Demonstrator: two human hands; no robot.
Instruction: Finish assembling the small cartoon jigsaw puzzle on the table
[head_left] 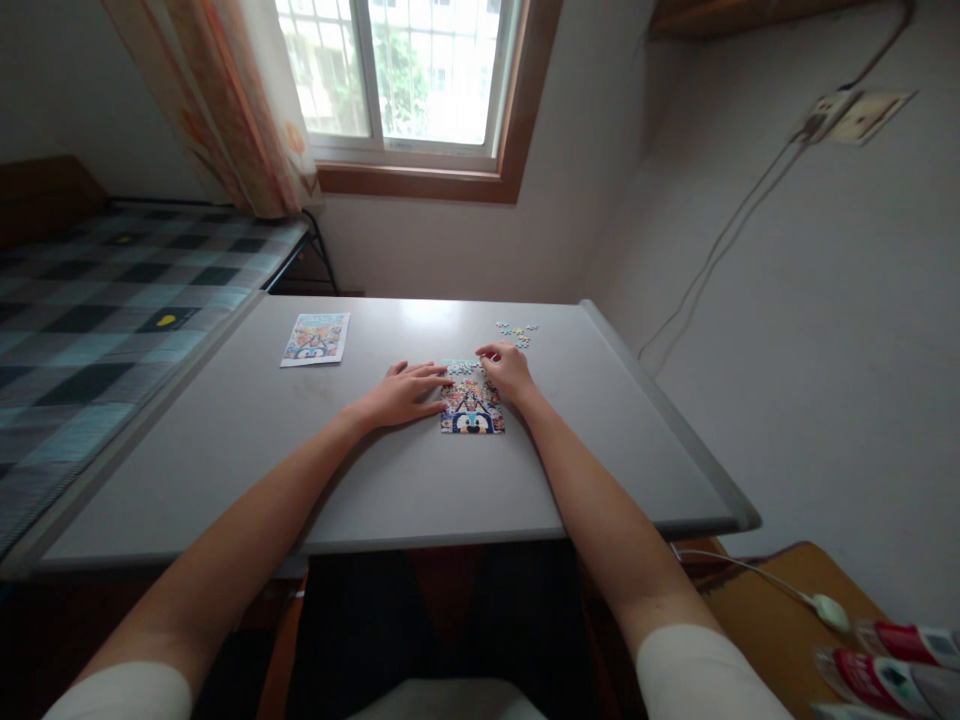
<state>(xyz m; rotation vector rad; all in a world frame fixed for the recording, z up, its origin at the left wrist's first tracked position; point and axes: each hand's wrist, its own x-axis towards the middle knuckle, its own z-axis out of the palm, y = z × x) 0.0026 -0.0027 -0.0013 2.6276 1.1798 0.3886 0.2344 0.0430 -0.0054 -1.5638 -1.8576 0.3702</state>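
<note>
A partly joined jigsaw puzzle [472,412] with a blue cartoon dog face lies flat on the grey table, a gap showing near its top. My left hand [407,394] rests on the table at the puzzle's left edge, fingers spread and fingertips touching it. At the upper right corner of the puzzle, my right hand [507,370] has thumb and fingers pinched together; whatever is between them is too small to make out. Several loose puzzle pieces [517,331] lie just beyond my right hand.
A printed picture sheet [316,339] lies at the table's back left. The grey table [225,450] stands below a window [427,80], with a checked bed [135,270] to the left. Cables [720,240] hang along the right wall. Bottles [870,680] lie at lower right.
</note>
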